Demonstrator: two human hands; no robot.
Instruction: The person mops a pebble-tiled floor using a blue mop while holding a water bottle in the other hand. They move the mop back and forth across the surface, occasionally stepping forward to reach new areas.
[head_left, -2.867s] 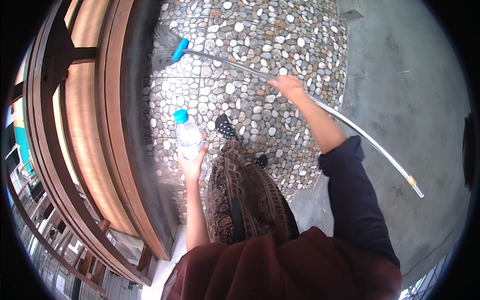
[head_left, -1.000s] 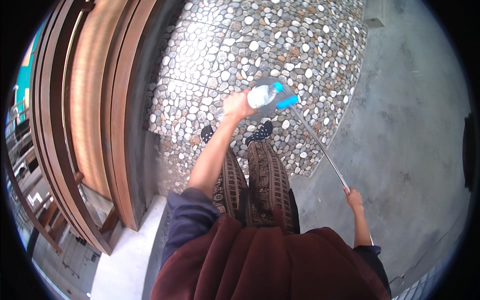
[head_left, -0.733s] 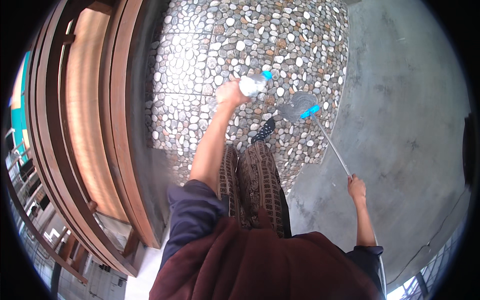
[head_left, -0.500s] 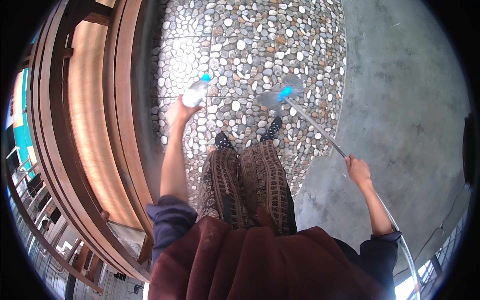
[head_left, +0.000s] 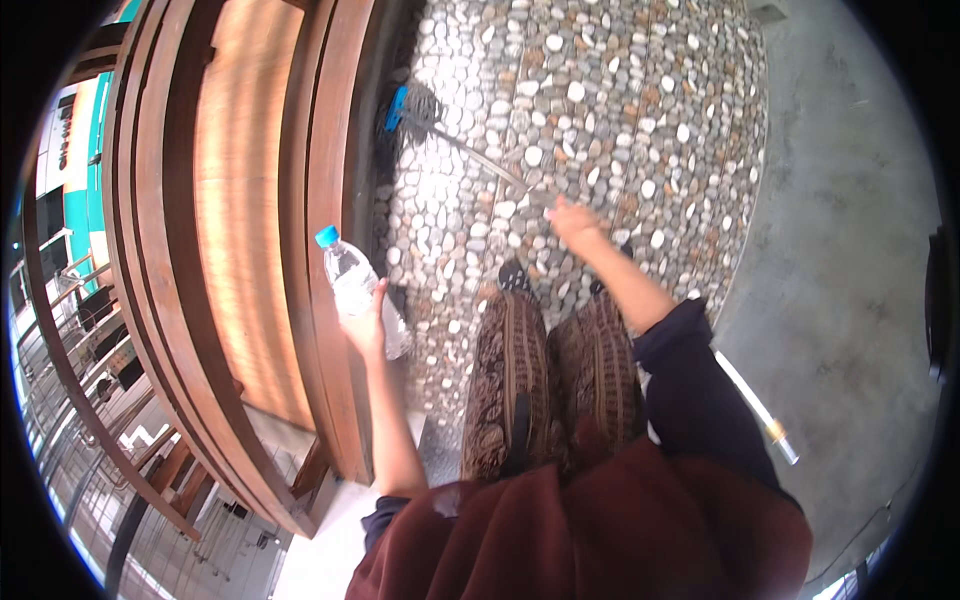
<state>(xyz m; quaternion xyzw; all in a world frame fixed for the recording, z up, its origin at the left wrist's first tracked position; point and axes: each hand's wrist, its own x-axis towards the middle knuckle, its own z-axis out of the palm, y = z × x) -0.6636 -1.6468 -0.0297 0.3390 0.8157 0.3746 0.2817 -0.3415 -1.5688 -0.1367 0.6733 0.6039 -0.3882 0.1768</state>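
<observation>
A clear plastic bottle (head_left: 349,272) with a blue cap and white label is gripped in my left hand (head_left: 363,320), beside the wooden edge at left. My right hand (head_left: 577,225) is closed round the metal mop pole (head_left: 487,163), which runs under my arm to the lower right. Its grey mop head (head_left: 420,105) with a blue holder (head_left: 397,107) rests on the pebble floor (head_left: 630,120) at the far upper left of that floor, against the dark border beside the wood.
Wooden beams and a pale panel (head_left: 245,210) line the left side, with railings (head_left: 90,370) beyond. Smooth grey concrete (head_left: 830,250) lies to the right of the pebbles. My socked feet (head_left: 512,277) and patterned trouser legs are below my hands.
Since half a second ago, the mop head has swung from centre right to upper left. My right hand has moved forward and inward; my left hand holds the bottle lower, more upright.
</observation>
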